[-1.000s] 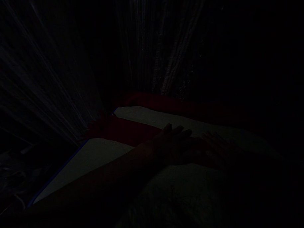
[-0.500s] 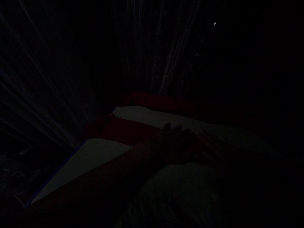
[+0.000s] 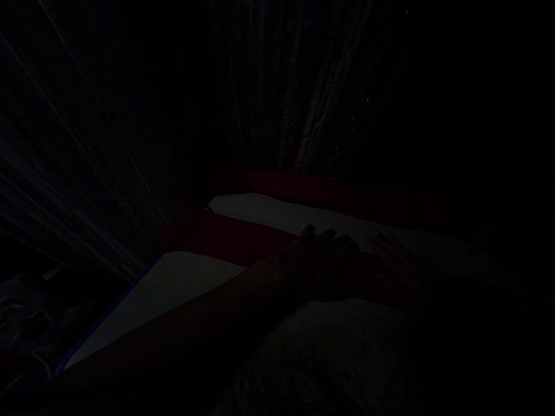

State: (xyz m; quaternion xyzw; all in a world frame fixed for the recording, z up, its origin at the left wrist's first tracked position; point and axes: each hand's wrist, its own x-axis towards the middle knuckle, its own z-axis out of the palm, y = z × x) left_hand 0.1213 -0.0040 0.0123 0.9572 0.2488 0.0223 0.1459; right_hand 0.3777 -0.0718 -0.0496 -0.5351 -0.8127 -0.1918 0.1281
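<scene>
The scene is very dark. My left hand (image 3: 320, 258) lies flat with its fingers stretched out on a pale cloth (image 3: 180, 284) that has a broad red band (image 3: 224, 237) across it. My left forearm reaches in from the lower left. My right hand (image 3: 398, 261) rests just to the right of the left, fingers spread flat on the same cloth, and is barely visible. Neither hand holds anything that I can see.
A thin blue edge (image 3: 108, 311) runs along the cloth's left side. Pale hanging fabric or netting (image 3: 296, 92) rises behind, and more of it slants at the left (image 3: 53, 179). Dim clutter lies at the lower left (image 3: 21, 320).
Both hands stay flat in nearly the same place. The view has shifted only slightly.
</scene>
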